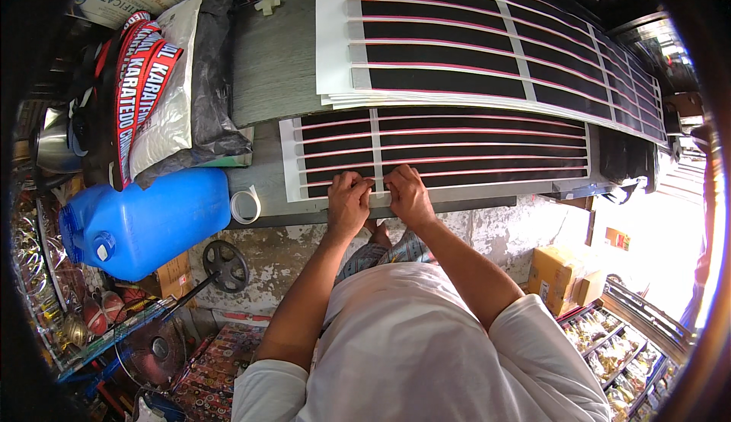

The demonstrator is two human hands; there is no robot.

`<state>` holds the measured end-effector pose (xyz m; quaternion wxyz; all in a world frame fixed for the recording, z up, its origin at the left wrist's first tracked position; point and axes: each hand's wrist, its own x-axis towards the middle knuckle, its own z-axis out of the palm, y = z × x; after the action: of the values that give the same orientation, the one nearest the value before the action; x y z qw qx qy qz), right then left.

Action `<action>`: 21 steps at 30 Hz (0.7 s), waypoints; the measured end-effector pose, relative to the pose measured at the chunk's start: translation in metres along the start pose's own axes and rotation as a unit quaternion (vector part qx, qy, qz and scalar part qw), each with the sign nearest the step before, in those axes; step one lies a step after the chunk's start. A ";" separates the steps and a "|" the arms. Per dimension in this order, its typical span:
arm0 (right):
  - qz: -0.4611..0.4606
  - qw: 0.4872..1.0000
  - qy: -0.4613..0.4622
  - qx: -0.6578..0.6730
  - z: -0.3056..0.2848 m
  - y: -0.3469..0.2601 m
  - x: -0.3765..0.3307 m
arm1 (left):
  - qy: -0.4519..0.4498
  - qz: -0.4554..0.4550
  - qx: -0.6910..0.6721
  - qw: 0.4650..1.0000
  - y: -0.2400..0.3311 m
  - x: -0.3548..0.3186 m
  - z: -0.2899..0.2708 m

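Note:
A black printed sheet [472, 142] with thin white and pink lines and a white margin lies on the grey work table [274, 164]. A pale strip [377, 136] crosses it from back to front. At the sheet's near edge, my left hand [349, 199] is closed in a pinch just left of this strip. My right hand [410, 195] is likewise pinched, close to the strip's right side. The fingertips face each other with a small gap between them. Whatever they hold is too small or hidden to make out.
A raised board bears a stack of similar sheets [449, 41] behind. To the left are a white tape roll [256, 201] by the table edge, a blue jerrycan [164, 216] and a plastic bag [171, 87] with red ribbon [137, 91]. A cardboard box [560, 277] sits at right.

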<state>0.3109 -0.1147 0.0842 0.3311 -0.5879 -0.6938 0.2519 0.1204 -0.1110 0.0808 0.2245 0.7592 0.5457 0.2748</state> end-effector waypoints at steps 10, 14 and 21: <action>-0.019 0.999 0.019 0.038 -0.004 -0.003 0.003 | 0.109 -0.073 0.101 0.986 -0.063 -0.029 -0.058; -0.006 0.998 -0.029 0.055 0.002 -0.004 0.006 | 0.091 -0.061 0.059 0.992 -0.083 -0.045 -0.069; -0.009 0.999 -0.043 0.029 0.003 0.001 0.004 | 0.074 -0.068 0.021 0.995 -0.083 -0.047 -0.073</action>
<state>0.3091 -0.1102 0.0818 0.3204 -0.5601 -0.7052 0.2938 0.0020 -0.1273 0.0739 0.1853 0.7022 0.6170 0.3030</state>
